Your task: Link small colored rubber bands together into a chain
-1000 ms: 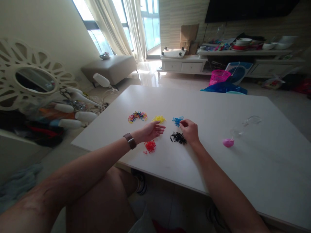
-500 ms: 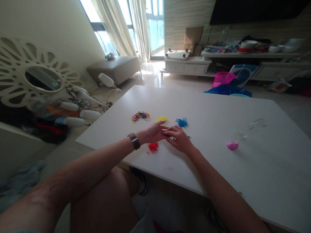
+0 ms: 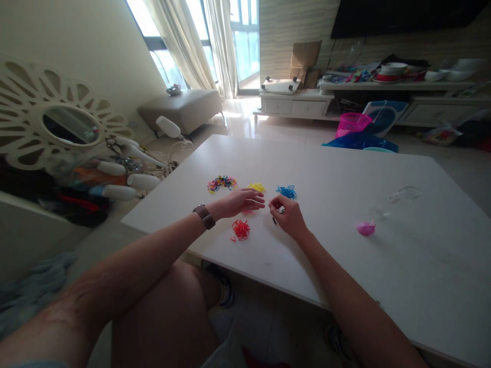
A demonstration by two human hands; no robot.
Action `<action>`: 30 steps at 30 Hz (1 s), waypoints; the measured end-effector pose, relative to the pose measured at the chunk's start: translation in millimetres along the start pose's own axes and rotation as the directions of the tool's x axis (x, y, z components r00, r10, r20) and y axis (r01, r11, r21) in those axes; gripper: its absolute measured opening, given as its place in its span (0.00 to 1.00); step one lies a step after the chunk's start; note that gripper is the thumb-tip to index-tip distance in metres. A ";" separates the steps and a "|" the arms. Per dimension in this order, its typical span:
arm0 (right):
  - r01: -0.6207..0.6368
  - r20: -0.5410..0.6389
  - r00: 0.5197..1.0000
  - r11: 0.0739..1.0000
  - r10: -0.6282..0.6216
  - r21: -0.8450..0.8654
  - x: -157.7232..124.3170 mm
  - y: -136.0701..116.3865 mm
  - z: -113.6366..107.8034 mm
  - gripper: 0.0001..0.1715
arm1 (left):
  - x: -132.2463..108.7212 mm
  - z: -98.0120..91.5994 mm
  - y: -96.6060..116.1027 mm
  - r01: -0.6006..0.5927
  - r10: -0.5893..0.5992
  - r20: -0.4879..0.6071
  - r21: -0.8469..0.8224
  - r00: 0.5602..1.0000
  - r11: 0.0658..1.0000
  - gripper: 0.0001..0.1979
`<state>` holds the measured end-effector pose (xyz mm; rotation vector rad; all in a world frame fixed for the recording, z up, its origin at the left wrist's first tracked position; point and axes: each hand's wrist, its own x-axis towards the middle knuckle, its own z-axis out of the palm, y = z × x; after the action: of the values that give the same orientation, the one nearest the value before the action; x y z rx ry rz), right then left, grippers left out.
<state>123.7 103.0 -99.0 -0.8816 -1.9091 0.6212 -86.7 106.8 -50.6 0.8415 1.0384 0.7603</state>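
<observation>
My left hand [image 3: 243, 201], with a brown-strapped watch [image 3: 204, 216] on its wrist, is stretched out above the table, fingers extended and nothing visible in them. Under it a bit of a pink pile [image 3: 248, 211] shows. Just to its right, my right hand [image 3: 288, 214] is closed in a pinch; what is between its fingertips is too small to make out. Black bands [image 3: 274, 221] lie partly hidden beneath it. Around the hands are piles of small rubber bands: red [image 3: 241, 230], yellow [image 3: 257, 187], blue [image 3: 287, 192] and mixed colours [image 3: 221, 183].
On the right of the white table [image 3: 345, 286] lie a pink object [image 3: 366, 228] and clear plastic pieces [image 3: 406, 193]. A pink basket [image 3: 353, 124] stands beyond the far edge. White lamp-like shapes [image 3: 142, 181] and a flower-shaped mirror [image 3: 71, 124] are at the left.
My hands were touching and have come apart. The left has shifted slightly left with its fingers straightened; the right has moved slightly right, its fingers drawn into a pinch.
</observation>
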 end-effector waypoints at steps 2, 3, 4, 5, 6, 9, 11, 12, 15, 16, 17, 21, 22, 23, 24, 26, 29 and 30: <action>-0.007 -0.014 1.000 1.000 0.007 0.002 0.3 1.6 -0.1 0.06 | -3.1 -3.1 1.8 -0.085 0.087 -0.013 0.100 0.996 0.991 0.11; 0.004 -0.005 1.000 1.000 -0.004 0.003 0.1 2.3 0.2 0.06 | -4.6 -3.2 1.9 -0.106 0.107 0.003 0.148 0.994 0.983 0.13; 0.018 0.011 1.000 1.000 -0.018 0.003 -0.4 2.9 0.9 0.05 | -5.9 -2.2 1.4 -0.120 0.117 0.025 0.196 0.993 0.973 0.15; 0.032 0.032 0.999 0.999 -0.033 0.004 -1.0 3.4 1.8 0.05 | -6.9 -0.3 0.7 -0.137 0.127 0.055 0.246 0.990 0.960 0.16; 0.046 0.050 0.998 0.999 -0.047 0.005 -1.8 3.7 2.9 0.04 | -7.6 2.2 -0.2 -0.164 0.144 0.089 0.293 0.986 0.942 0.16; 0.066 0.085 0.994 0.998 -0.067 0.008 -3.9 3.5 5.3 0.05 | -7.4 9.4 -2.2 -0.269 0.214 0.174 0.409 0.961 0.872 0.14; 0.069 0.084 0.994 0.998 -0.069 0.004 -4.5 2.8 5.4 0.05 | -5.4 9.6 -1.7 -0.301 0.245 0.177 0.468 0.953 0.831 0.13; 0.068 0.075 0.995 0.998 -0.068 0.000 -4.5 2.5 4.9 0.04 | -3.9 7.4 -0.7 -0.304 0.261 0.154 0.494 0.953 0.815 0.13; 0.059 0.031 0.998 0.998 -0.059 -0.006 -3.6 3.0 2.3 0.03 | 1.8 -9.4 4.0 -0.304 0.346 0.034 0.561 0.938 0.770 0.11; 0.055 0.020 0.998 0.998 -0.055 -0.009 -3.3 3.7 1.4 0.04 | 3.9 -17.4 5.7 -0.304 0.378 -0.006 0.582 0.926 0.754 0.11; 0.052 0.015 0.999 0.999 -0.052 -0.014 -3.1 4.5 0.6 0.04 | 5.8 -25.7 7.2 -0.294 0.395 -0.037 0.605 0.918 0.740 0.10; 0.052 0.017 0.999 0.998 -0.052 -0.038 -3.3 7.1 -0.8 0.05 | 10.5 -52.2 9.5 -0.221 0.389 -0.097 0.688 0.916 0.692 0.08; 0.054 0.015 0.998 0.998 -0.053 -0.038 -3.4 7.4 -0.7 0.05 | 11.0 -55.7 8.8 -0.215 0.389 -0.087 0.715 0.917 0.665 0.08; 0.054 0.013 0.998 0.998 -0.054 -0.037 -3.5 7.4 -0.4 0.05 | 11.5 -58.0 7.7 -0.212 0.390 -0.070 0.744 0.918 0.634 0.07; 0.055 0.011 0.998 0.998 -0.054 -0.035 -3.5 7.4 0.0 0.05 | 12.0 -59.4 6.1 -0.210 0.390 -0.053 0.772 0.919 0.600 0.07; 0.054 0.010 0.998 0.998 -0.054 -0.032 -3.4 7.2 0.7 0.05 | 13.5 -60.2 2.3 -0.205 0.390 -0.026 0.818 0.921 0.538 0.07; 0.053 0.021 0.998 0.998 -0.053 -0.035 -3.4 7.0 1.1 0.05 | 16.5 -59.8 -2.8 -0.187 0.396 -0.020 0.858 0.918 0.478 0.08; 0.051 0.024 0.998 0.998 -0.051 -0.038 -3.4 7.1 1.0 0.05 | 17.2 -59.7 -3.4 -0.179 0.397 -0.025 0.865 0.917 0.468 0.08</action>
<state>126.2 104.6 -106.3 -0.8503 -1.9637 0.5682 -136.5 133.2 -76.8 1.8830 1.5343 0.6003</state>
